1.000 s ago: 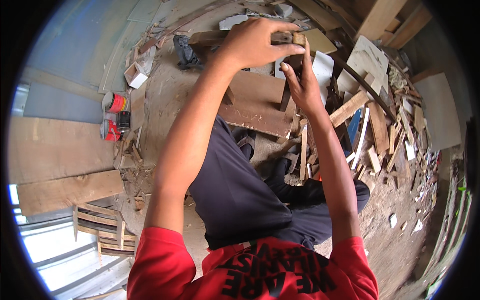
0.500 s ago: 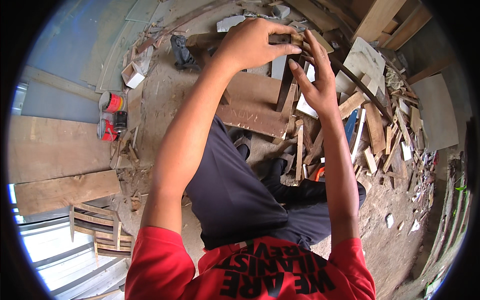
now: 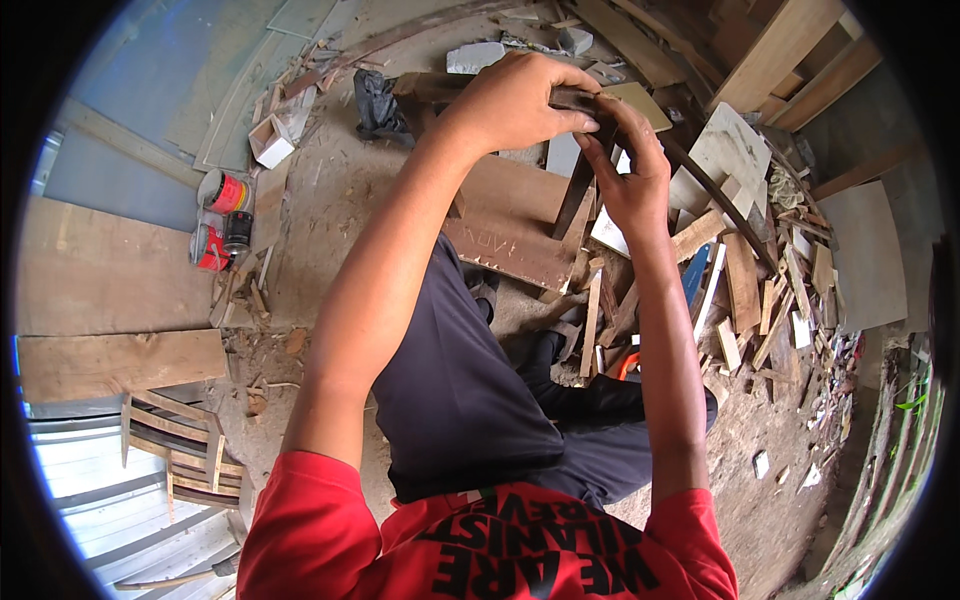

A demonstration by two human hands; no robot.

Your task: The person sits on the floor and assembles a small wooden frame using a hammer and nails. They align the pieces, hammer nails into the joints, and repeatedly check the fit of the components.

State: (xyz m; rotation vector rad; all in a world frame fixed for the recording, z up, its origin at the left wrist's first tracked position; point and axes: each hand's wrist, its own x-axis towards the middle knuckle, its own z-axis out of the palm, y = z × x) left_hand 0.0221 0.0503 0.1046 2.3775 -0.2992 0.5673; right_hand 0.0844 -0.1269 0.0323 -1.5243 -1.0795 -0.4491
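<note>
A dark wooden frame stands in front of me, its top bar point(image 3: 574, 99) running between my hands. My left hand point(image 3: 512, 102) is closed around this bar, thumb on the near side and fingers over the far side. At the bar's right end, my right hand point(image 3: 634, 165) curls its fingers over the corner, with the thumb tip close to my left thumb. A dark upright leg point(image 3: 573, 198) drops from below the right end to a brown board point(image 3: 510, 215) lying low. My hands hide most of the corner joint.
Wood offcuts point(image 3: 742, 270) lie heaped at right, with a blue saw blade point(image 3: 695, 272) and orange handle point(image 3: 628, 366) among them. Several cans point(image 3: 225, 192) stand at left. A black plastic bag point(image 3: 376, 104) lies behind the frame. A slatted wooden piece point(image 3: 190, 448) rests lower left.
My right hand's fingers have closed in from a spread pose and now wrap over the bar's end. My left hand keeps its grip. The whole view has shifted slightly.
</note>
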